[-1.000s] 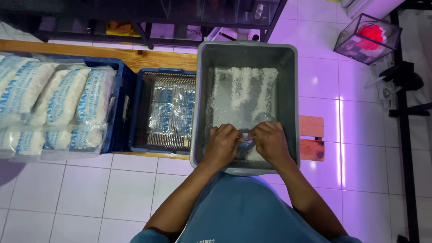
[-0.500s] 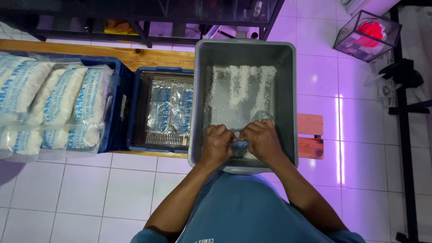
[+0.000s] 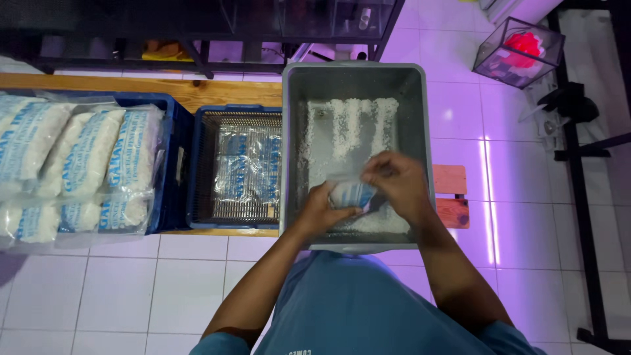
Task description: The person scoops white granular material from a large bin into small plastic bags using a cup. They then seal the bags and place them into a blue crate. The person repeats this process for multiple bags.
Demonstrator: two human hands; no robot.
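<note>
A grey plastic tub stands in front of me with loose white grains spread over its bottom. Inside it, near the front wall, both my hands hold a small clear plastic bag with blue print, partly filled with the white grains. My left hand grips the bag from below and the left. My right hand is closed on the bag's top right. Most of the bag is covered by my fingers.
A blue mesh crate with flat empty printed bags lies left of the tub. Further left a blue crate holds several filled white packs. All rest on a wooden bench. A glass case stands on the tiled floor at right.
My hands have risen from the grains at the tub's front, lifting the small bag up; the right hand has moved higher, to the bag's top.
</note>
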